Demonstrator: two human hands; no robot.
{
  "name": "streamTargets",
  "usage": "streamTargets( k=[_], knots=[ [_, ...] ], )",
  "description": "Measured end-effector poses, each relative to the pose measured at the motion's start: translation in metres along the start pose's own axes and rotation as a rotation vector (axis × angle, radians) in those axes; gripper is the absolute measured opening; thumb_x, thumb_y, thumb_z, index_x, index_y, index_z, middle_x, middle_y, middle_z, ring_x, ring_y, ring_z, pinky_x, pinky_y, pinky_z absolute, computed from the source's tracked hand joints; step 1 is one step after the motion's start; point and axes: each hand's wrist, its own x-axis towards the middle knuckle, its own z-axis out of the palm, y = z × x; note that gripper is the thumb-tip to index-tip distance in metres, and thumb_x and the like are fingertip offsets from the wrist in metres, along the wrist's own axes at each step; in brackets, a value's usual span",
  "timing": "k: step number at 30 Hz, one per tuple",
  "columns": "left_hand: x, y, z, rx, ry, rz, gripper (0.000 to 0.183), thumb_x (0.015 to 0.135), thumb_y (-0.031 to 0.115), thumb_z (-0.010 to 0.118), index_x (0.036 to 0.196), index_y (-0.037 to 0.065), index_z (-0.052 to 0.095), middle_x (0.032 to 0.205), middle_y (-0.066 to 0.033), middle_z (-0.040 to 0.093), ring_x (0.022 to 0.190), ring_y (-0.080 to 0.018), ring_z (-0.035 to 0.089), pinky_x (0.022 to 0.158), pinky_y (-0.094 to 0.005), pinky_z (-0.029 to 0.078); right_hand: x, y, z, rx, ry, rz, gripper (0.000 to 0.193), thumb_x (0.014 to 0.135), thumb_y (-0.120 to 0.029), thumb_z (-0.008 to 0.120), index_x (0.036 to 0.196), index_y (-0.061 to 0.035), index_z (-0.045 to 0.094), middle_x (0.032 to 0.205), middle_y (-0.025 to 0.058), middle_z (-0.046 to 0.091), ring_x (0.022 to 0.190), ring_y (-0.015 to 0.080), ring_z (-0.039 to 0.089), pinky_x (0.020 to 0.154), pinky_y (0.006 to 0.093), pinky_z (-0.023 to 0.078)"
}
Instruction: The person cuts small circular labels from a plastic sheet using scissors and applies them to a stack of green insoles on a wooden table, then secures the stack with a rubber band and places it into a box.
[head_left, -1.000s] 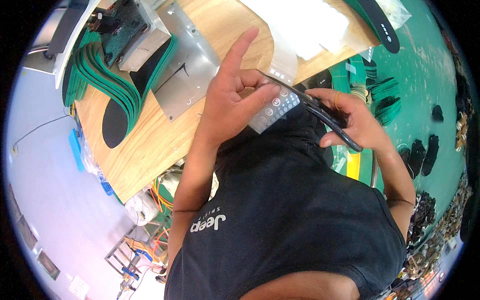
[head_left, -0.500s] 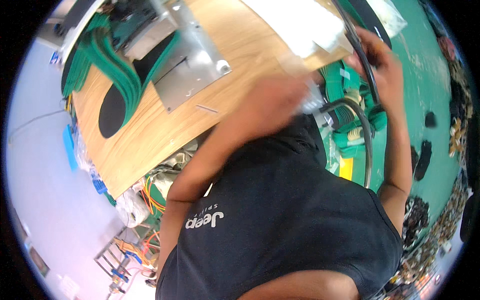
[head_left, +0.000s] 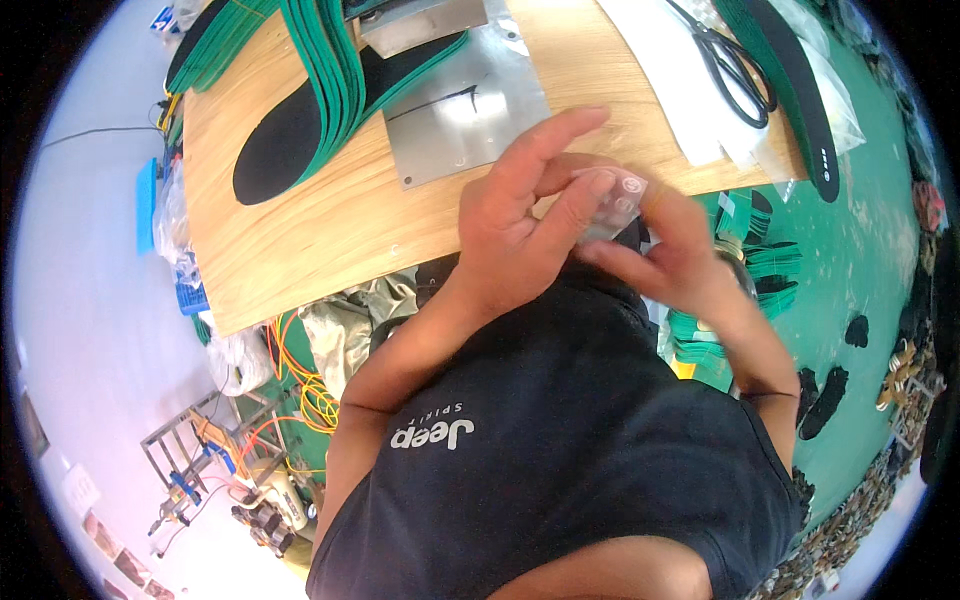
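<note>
Both hands meet at the near edge of the wooden table (head_left: 300,240). My left hand (head_left: 520,225) pinches a small clear plastic packet (head_left: 612,200) between thumb and fingers, index finger stretched out. My right hand (head_left: 672,255) grips the same packet from below and the right. What is inside the packet cannot be made out. A long black insole with a green rim (head_left: 795,95) lies on the table to the right, apart from both hands.
A stack of green-rimmed black insoles (head_left: 300,110) and a shiny metal plate (head_left: 470,110) lie at the back of the table. Black scissors (head_left: 735,65) rest on clear bags (head_left: 660,60). More insoles (head_left: 760,265) are piled on the green floor; orange cables (head_left: 300,370) hang below.
A second ago my hands held a black insole against a clear bag; the right hand then swung up to the right. Now both hands are back together on a small clear packet.
</note>
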Motion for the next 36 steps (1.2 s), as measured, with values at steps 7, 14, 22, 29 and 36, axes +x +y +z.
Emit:
streamTargets(
  k=[7, 14, 22, 29, 36],
  knots=[
    [0.012, 0.018, -0.146, 0.972, 0.404, 0.175, 0.101, 0.061, 0.03, 0.084, 0.14, -0.003, 0.031, 0.134, -0.0246, 0.045, 0.125, -0.0315, 0.045, 0.104, -0.0383, 0.035, 0.024, 0.004, 0.021, -0.109, 0.038, -0.165, 0.011, 0.082, -0.006, 0.065, 0.09, -0.0028, 0.059, 0.074, 0.0125, 0.056, 0.067, 0.0338, 0.055, 0.06, 0.039, 0.045],
    [0.071, 0.026, -0.16, 1.219, 0.096, -0.334, 0.082, 0.064, 0.033, 0.082, 0.129, -0.001, 0.045, 0.106, -0.0191, 0.065, 0.099, -0.0313, 0.063, 0.088, -0.0373, 0.046, 0.078, -0.006, 0.057, -0.231, -0.181, -0.393, 0.014, 0.08, -0.008, 0.06, 0.09, 0.0006, 0.056, 0.085, 0.0143, 0.057, 0.084, 0.0323, 0.056, 0.071, 0.04, 0.047],
    [0.044, 0.01, -0.203, 0.666, 0.226, -0.091, 0.047, 0.065, 0.016, 0.07, 0.108, 0.0, 0.058, 0.092, -0.0101, 0.065, 0.083, -0.0174, 0.061, 0.077, -0.0315, 0.049, 0.117, 0.013, 0.08, -0.543, -0.06, -0.397, 0.01, 0.084, -0.005, 0.058, 0.088, 0.0033, 0.056, 0.132, 0.0175, 0.048, 0.118, 0.0349, 0.047, 0.094, 0.041, 0.044],
    [0.043, 0.013, -0.209, 0.536, 0.14, -0.025, 0.034, 0.07, 0.008, 0.066, 0.102, -0.001, 0.063, 0.093, -0.008, 0.066, 0.086, -0.0154, 0.06, 0.08, -0.0301, 0.047, 0.077, -0.018, 0.048, 0.018, -0.214, 0.226, 0.016, 0.089, -0.016, 0.06, 0.086, -0.0002, 0.062, 0.084, 0.0075, 0.064, 0.07, 0.0161, 0.058, 0.061, 0.0268, 0.046],
    [0.042, 0.012, -0.211, 0.453, 0.112, -0.036, 0.035, 0.072, 0.009, 0.063, 0.105, -0.003, 0.062, 0.096, -0.0081, 0.065, 0.086, -0.0151, 0.058, 0.08, -0.0296, 0.046, 0.061, -0.01, 0.066, 0.648, -0.071, 0.57, 0.022, 0.094, -0.02, 0.056, 0.09, 0.0002, 0.063, 0.067, 0.0002, 0.058, 0.059, 0.0038, 0.049, 0.052, 0.0223, 0.041]
  ],
)
